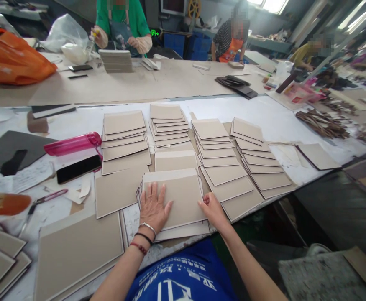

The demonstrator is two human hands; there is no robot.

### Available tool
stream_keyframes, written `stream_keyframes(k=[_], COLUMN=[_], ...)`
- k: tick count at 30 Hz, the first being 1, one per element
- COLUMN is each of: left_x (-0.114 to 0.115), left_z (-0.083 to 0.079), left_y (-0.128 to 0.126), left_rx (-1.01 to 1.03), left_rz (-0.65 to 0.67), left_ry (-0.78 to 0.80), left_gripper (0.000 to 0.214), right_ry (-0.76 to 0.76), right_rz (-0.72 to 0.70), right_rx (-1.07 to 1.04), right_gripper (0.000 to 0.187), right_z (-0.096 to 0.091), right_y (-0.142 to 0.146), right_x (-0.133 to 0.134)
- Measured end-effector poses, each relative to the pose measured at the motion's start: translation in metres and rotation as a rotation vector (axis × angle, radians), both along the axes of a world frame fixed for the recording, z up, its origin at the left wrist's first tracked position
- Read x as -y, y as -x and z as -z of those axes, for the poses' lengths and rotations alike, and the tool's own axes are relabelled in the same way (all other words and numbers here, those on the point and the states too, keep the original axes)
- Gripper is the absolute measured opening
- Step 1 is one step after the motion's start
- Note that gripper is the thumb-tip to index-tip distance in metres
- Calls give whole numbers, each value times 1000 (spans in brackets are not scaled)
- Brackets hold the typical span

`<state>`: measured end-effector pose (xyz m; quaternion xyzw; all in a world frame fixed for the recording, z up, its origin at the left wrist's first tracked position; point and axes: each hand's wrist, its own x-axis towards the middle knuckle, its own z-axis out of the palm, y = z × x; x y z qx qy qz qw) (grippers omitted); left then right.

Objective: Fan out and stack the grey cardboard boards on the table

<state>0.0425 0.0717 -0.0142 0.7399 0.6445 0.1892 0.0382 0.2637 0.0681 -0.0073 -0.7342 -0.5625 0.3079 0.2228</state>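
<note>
Your L hand point(154, 211) lies flat, fingers spread, on the top beige rect. panel w/ dark edges point(183, 196), which sits on a small stack at the table's near edge, right in front of you. Your R hand point(212, 210) has its fingers curled at that panel's R edge; can't tell if they're pinching it. Fanned columns of similar beige panels point(212, 129) lie just beyond & to the R. Off L: blk rect. phone point(79, 169), touching or just beside a translucent pink plastic case point(72, 144).
</note>
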Motion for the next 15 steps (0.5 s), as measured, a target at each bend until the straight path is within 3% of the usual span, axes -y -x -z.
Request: stream_keyframes(k=[4, 7, 11, 15], left_x=[-2, 0, -1, -2], left_z=[10, 9, 6, 4], left_y=[-1, -1, -2, -2], left_rx=[-60, -80, -57, -64], left_rz=[9, 8, 0, 6], left_ry=[30, 20, 25, 35], left_gripper=[57, 57, 58, 59], right_ry=[4, -211, -421, -427], right_rz=[-89, -194, -500, -543], right_rx=[269, 526, 572, 564], right_gripper=[12, 34, 59, 67], right_z=[-18, -23, -6, 12], right_y=[5, 21, 46, 53], right_x=[-3, -17, -35, -35])
